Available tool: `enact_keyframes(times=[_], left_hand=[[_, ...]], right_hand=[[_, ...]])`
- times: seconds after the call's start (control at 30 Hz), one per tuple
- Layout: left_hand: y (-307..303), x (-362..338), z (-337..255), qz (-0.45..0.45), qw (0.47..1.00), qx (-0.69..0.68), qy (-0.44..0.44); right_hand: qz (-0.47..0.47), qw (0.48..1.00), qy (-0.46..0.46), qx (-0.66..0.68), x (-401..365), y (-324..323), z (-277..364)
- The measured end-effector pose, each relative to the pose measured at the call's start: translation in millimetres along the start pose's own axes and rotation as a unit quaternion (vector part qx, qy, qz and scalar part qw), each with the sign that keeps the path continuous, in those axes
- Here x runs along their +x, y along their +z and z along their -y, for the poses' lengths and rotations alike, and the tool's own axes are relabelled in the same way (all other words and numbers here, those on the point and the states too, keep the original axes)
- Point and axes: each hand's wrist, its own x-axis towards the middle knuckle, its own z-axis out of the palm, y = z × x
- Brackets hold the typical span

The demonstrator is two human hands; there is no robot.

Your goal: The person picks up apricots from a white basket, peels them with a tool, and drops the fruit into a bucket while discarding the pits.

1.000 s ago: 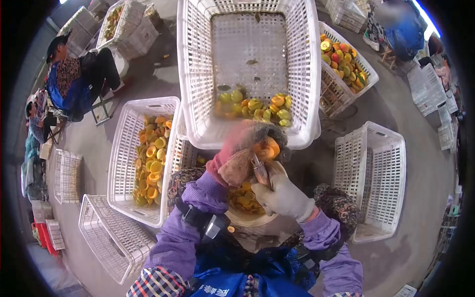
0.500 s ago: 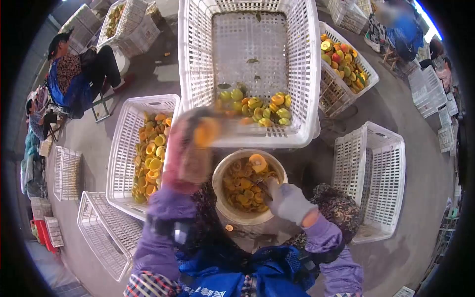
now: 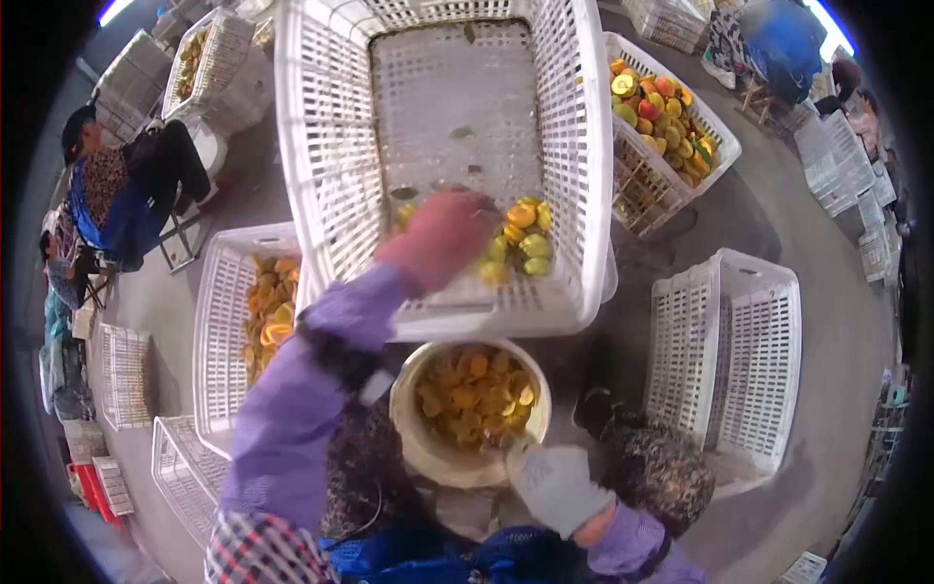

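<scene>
My left hand (image 3: 446,238), in a reddish glove, reaches into the large white crate (image 3: 452,321) over some yellow-green peach-like fruit (image 3: 526,234). It is blurred, and its fingers are hidden from me. Below the crate stands a pale round bucket (image 3: 404,414) filled with orange-yellow fruit pieces (image 3: 474,389). My right hand (image 3: 556,489), in a light grey glove, is curled closed at the bucket's lower right rim. What it grips is hidden.
To the left, a white crate (image 3: 216,336) holds cut orange fruit halves. Another crate (image 3: 671,200) of fruit stands at upper right. White crates (image 3: 759,370) are at right. A seated person (image 3: 117,190) is at far left, others at upper right.
My left hand has moved from above the left crate, where it had an orange fruit piece, up and right into the large crate. My right hand has drawn down from over the bucket.
</scene>
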Motion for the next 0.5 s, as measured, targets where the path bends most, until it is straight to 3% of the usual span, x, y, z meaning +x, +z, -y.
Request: enact_keyframes(times=[0.03, 0.1, 0.13, 0.17, 0.2, 0.27, 0.4, 0.5], left_hand=[[40.1, 37.0, 26.8, -0.019, 0.988, 0.145, 0.045], [99.6, 84.5, 60.6, 0.003, 0.952, 0.299, 0.074], [111.6, 99.1, 58.2, 0.040, 0.948, 0.310, 0.061], [120.6, 104.8, 59.8, 0.071, 0.956, 0.281, 0.041], [125.7, 109.1, 56.6, 0.101, 0.962, 0.252, 0.019], [126.2, 111.9, 49.5, 0.141, 0.964, 0.224, -0.009], [127.4, 99.3, 63.7, 0.043, 0.993, 0.025, -0.110], [129.7, 93.2, 101.2, 0.087, 0.991, -0.105, -0.006]], right_hand=[[-0.070, 0.997, 0.008, 0.007, -6.8, 7.1, -2.4], [0.102, 0.985, 0.097, 0.100, 0.6, -16.3, -9.1], [0.146, 0.972, 0.126, 0.134, 0.1, -17.6, -14.8], [0.190, 0.955, 0.155, 0.167, -2.7, -15.0, -19.5], [0.123, 0.970, 0.154, 0.140, -4.1, -17.1, -24.6], [0.141, 0.978, 0.138, 0.070, -4.4, -26.4, -28.0], [0.151, 0.976, 0.152, 0.033, 17.1, -56.7, -39.9], [0.004, 0.979, 0.204, 0.006, 24.8, -54.9, -47.9]])
